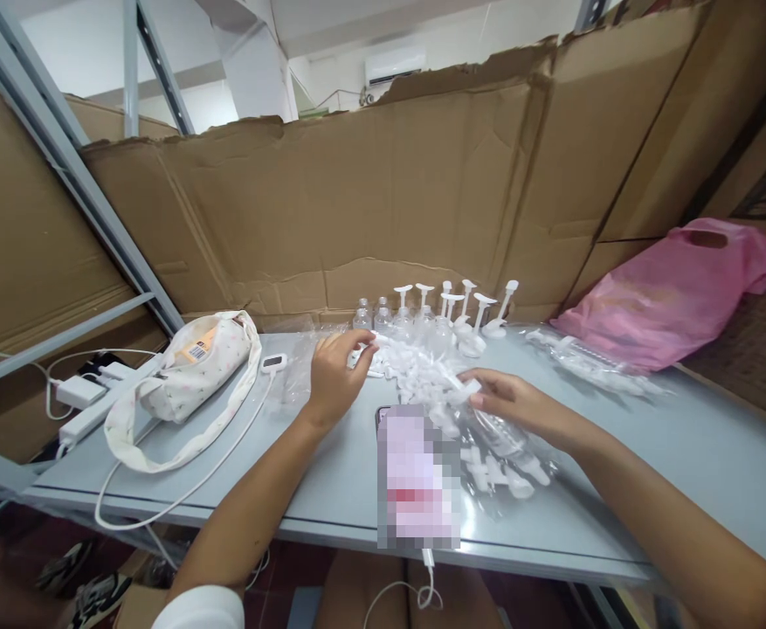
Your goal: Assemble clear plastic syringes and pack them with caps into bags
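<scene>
1. While the right hand (510,399) has its thumb and fingers pinched on a white plastic piece (467,389), the left hand (341,371) brings its thumb and index finger close together at a small white tip (375,337); whether that tip is gripped, I cannot tell.

2. Between the two sets of fingertips lies a loose heap of white plastic parts (415,371). Because they lie crossed, a light pinch on one part's firm body, turned free rather than tugged, would seem best.

3. Just nearer the body than the right fingers, a clear plastic packet (504,450) holds more white parts; keeping its film out of the pinch should prevent slips.

4. Just beyond the left fingertips stand clear bottles (383,310), and farther right, beyond the gap between the hands, rise white pump stems (483,301). Low, short reaches would probably avoid toppling them.

5. Nearer the body than both hands' fingers, between the wrists, lies a phone (418,480), its screen obscured; forearms are best kept off it.

6. Well left of the left fingers are a small white device (273,362) and a floral bag (196,371); well right of the right fingers, a pink bag (677,293).
</scene>
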Motion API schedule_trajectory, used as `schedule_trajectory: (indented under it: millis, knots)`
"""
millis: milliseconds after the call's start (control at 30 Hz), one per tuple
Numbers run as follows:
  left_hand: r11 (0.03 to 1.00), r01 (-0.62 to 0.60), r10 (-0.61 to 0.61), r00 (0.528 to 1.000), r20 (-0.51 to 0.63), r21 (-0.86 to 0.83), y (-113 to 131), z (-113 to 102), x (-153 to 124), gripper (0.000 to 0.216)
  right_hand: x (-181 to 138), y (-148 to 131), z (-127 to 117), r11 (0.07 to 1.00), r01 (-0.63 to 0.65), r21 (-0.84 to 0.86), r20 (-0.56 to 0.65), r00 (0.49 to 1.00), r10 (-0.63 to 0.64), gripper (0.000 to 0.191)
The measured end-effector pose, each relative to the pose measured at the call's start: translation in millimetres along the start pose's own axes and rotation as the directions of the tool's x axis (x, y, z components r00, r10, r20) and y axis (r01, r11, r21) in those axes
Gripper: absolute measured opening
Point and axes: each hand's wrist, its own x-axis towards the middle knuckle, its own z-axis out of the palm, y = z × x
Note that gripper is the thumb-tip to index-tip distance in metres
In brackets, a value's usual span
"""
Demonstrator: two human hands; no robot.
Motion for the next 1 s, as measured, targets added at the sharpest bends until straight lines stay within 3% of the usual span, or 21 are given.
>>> schedule_trajectory:
  millis: [100,167,300,400,467,500,567,633,700,733,867,1000]
  knots:
    - [1.000,0.008,-0.007,1.000,-0.031,0.025,1,-2,-1,0.008,-3,-5,5,0.999,0.053,0.005,0.187,0.981,-0.053,0.047]
    - [0.999,0.049,-0.049,0.998,0.037,-0.007,-1,-2,-2,0.010,-5,-9,7,0.996,0.082,0.024,0.269,0.959,-0.086,0.045]
    - [0.980,0.120,-0.083,0.971,0.225,-0.158,-3,-5,-4,0.029,-5,-11,9,0.996,0.088,0.031,0.258,0.962,-0.093,0.044]
    - [0.969,0.123,-0.102,0.989,0.109,-0.213,-2,-8,-6,0.035,-4,-8,8,0.998,0.060,0.029,0.183,0.981,-0.064,0.048]
    - [0.937,0.189,-0.195,0.981,0.007,-0.295,-3,-7,-7,0.039,-4,-6,7,0.997,0.048,0.053,0.137,0.989,-0.055,0.049]
    - [0.892,0.259,-0.266,0.963,0.031,-0.371,-3,-6,-8,0.049,-4,-6,7,0.996,0.048,0.072,0.126,0.990,-0.057,0.049]
    - [0.709,0.468,-0.377,0.884,0.278,-0.527,-2,-2,-10,0.073,-4,-6,9,0.992,0.059,0.112,0.145,0.987,-0.075,0.048]
    - [0.468,0.680,-0.336,0.728,0.598,-0.565,3,3,-12,0.084,-5,-6,11,0.987,0.074,0.145,0.214,0.971,-0.104,0.048]
    - [0.303,0.793,-0.246,0.601,0.761,-0.528,12,7,-15,0.086,-5,-8,12,0.983,0.080,0.165,0.296,0.947,-0.127,0.051]
    - [0.255,0.814,-0.228,0.576,0.785,-0.523,17,9,-17,0.086,-6,-9,13,0.982,0.078,0.171,0.332,0.934,-0.132,0.053]
    - [0.132,0.831,-0.246,0.555,0.795,-0.540,37,8,-17,0.069,-10,-13,10,0.985,0.031,0.169,0.472,0.875,-0.109,0.064]
    - [0.091,0.850,-0.205,0.526,0.825,-0.519,39,2,-12,0.054,-13,-16,9,0.989,-0.002,0.149,0.502,0.862,-0.074,0.063]
